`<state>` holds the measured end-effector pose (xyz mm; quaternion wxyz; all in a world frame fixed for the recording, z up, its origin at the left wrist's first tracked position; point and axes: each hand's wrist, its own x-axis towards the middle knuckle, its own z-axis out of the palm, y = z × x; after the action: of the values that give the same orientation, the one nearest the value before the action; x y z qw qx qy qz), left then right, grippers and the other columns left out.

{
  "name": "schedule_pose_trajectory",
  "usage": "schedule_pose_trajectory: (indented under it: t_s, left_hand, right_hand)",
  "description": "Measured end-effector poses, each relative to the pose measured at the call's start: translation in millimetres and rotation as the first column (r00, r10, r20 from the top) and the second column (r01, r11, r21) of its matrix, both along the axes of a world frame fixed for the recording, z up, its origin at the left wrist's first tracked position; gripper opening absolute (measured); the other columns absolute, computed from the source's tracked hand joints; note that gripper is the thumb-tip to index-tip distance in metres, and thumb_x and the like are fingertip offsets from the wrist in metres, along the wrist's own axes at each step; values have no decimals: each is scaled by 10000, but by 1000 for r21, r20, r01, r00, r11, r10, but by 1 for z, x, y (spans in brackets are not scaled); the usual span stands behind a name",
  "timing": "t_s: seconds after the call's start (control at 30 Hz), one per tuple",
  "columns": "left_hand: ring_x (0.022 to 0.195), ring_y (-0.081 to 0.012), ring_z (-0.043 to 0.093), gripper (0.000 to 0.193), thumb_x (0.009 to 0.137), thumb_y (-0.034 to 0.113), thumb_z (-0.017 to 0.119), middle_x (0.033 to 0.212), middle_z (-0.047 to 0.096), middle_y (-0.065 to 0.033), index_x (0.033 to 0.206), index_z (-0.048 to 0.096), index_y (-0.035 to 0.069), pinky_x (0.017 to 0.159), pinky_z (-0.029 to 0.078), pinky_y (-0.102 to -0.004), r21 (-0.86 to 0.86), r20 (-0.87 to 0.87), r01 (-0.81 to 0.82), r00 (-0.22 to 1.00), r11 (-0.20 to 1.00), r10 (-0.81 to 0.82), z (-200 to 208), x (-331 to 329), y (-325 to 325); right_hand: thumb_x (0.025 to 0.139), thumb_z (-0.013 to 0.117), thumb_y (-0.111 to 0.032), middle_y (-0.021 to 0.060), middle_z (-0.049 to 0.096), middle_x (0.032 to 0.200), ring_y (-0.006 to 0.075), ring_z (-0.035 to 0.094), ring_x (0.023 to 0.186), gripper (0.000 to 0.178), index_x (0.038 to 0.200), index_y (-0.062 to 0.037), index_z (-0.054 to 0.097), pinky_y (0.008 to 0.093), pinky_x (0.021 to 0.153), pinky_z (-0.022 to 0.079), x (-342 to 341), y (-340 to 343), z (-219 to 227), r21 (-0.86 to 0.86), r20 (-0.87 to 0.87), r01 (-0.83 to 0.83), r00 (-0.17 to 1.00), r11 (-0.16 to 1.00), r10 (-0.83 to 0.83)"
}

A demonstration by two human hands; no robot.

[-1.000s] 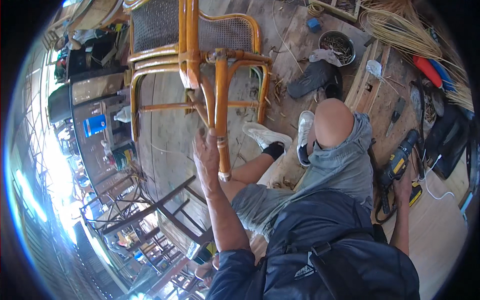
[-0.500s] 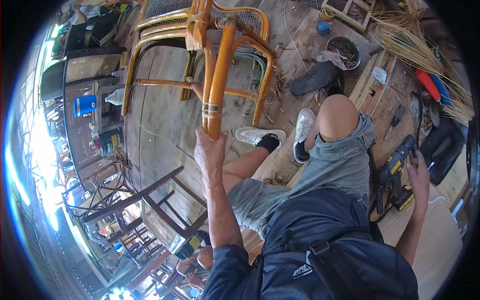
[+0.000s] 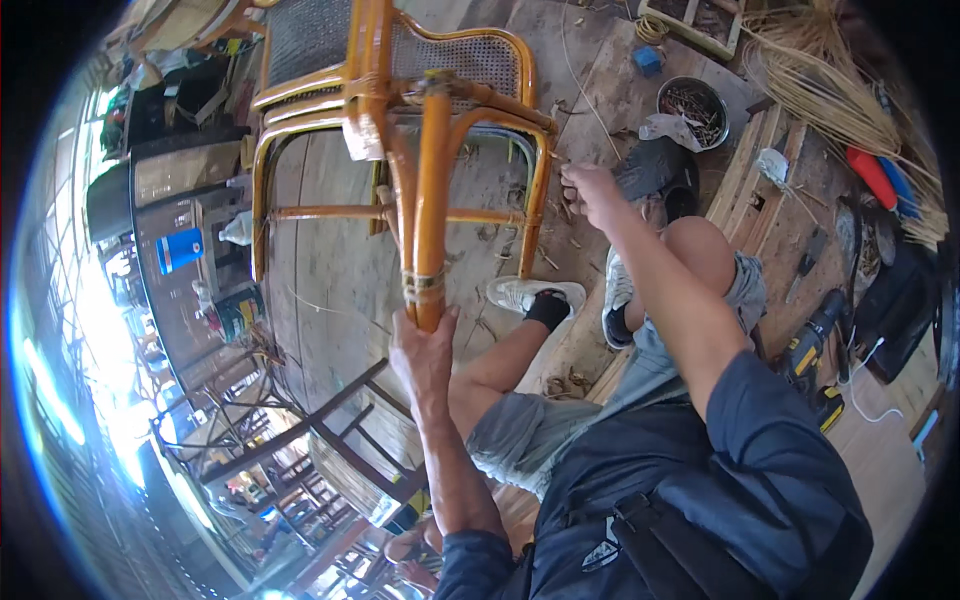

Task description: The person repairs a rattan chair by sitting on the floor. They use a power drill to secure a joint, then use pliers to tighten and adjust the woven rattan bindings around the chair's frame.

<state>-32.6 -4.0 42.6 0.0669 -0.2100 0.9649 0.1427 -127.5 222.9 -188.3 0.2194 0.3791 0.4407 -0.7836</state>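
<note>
Left hand: the left hand (image 3: 422,352) is closed around the bottom end of one leg of the rattan chair (image 3: 400,150), fingers wrapped round the pole just below a pale binding band.
Chair and grip: the chair lies tipped over in front of the seated person, legs pointing back toward them — the held leg runs straight up from the fist to the seat frame.
Right hand: the right hand (image 3: 590,192) is raised beside the chair's far right leg, fingers curled; a thin pale strand seems to sit between the fingertips, but whether it is truly pinched I cannot tell.
Chair materials: glossy orange-brown round poles, bent into curves at the corners, joined by wrapped bindings; the seat is a fine woven cane mesh, greyish and see-through.
Chair counts: two legs stand out clearly, with one straight crossbar between the others.
Near the legs: two pale sneakers (image 3: 530,294) with dark socks, on a worn plank floor (image 3: 330,290) strewn with small shavings.
To the right: one black and yellow power drill (image 3: 815,345) rests on the boards beside the person's knee.
Further off: one round metal bowl (image 3: 692,108) holding small dark bits, and one large bundle of thin straw-coloured cane strands (image 3: 850,95).
Far left: one dark table (image 3: 185,260) carrying a blue cup (image 3: 180,250).
</note>
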Motion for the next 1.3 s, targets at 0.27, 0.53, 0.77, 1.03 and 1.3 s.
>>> schedule_pose_trajectory:
  t_s: [0.27, 0.53, 0.77, 1.03, 1.3]
  left_hand:
    - [631, -130, 578, 317, 772, 252, 666, 713, 593, -57, 952, 582, 6, 563, 459, -277, 82, 84, -87, 993, 993, 81, 117, -49, -58]
    - [779, -200, 601, 429, 844, 361, 585, 873, 617, -115, 1026, 576, -28, 649, 447, -361, -158, -10, -59, 998, 986, 58, 183, -100, -171]
    - [1243, -349, 435, 701, 794, 305, 684, 1309, 470, -231, 1317, 391, -56, 1033, 338, -402, -275, -43, 353, 925, 894, -378, 60, -117, 25]
    - [1012, -401, 545, 677, 721, 255, 712, 1054, 544, -232, 1237, 360, -6, 826, 450, -486, -264, -148, 263, 940, 928, -308, -84, -173, 41]
    - [982, -414, 544, 528, 734, 245, 689, 1031, 541, -234, 1130, 427, 14, 808, 447, -496, -300, -154, 236, 944, 924, -291, -39, -152, -9]
  right_hand:
    - [859, 547, -517, -25, 537, 786, 116, 460, 632, 363, 963, -170, 578, 292, 496, 346, -8, -50, -69, -132, 170, 206, 968, 970, -183]
    - [871, 481, -608, -15, 586, 811, 92, 507, 628, 511, 979, -120, 592, 232, 497, 380, -36, -82, -18, -480, -272, -142, 962, 866, 7]
    - [915, 531, -426, 38, 607, 1034, 129, 494, 967, 417, 1102, -58, 586, 295, 803, 396, -43, -90, 50, -296, -461, -369, 863, 881, 207]
    - [878, 595, -195, 25, 590, 907, 109, 531, 831, 422, 1235, 12, 506, 272, 654, 444, -21, -95, 46, -202, -554, -512, 763, 835, 334]
    - [897, 578, -205, 38, 638, 968, 97, 581, 745, 464, 1293, 9, 465, 208, 529, 423, -9, -74, 10, -208, -339, -361, 899, 909, 279]
